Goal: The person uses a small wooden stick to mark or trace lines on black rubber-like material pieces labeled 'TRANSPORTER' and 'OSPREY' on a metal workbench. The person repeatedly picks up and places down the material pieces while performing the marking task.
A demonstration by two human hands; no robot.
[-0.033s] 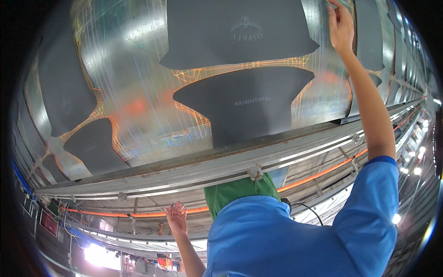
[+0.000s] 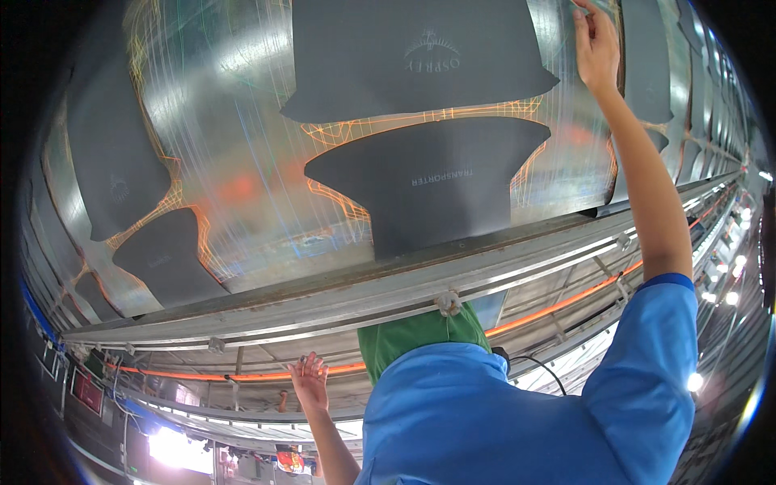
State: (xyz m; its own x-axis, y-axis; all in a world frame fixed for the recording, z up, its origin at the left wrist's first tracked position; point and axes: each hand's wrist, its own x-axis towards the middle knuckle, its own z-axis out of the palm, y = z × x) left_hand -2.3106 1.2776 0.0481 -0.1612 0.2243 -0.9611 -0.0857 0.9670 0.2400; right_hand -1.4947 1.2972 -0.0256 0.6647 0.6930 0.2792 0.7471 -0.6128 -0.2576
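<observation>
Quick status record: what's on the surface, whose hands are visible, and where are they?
surface: shiny reflective sheet with orange grid lines
on it: flat dark grey cut pieces, a large one, a curved one, more at the left
edge: metal rail
person: co-worker in blue top, green head covering
raised hand: on the sheet by the large piece's corner
other hand: open, off the sheet
wearer's own hands: not in view
</observation>
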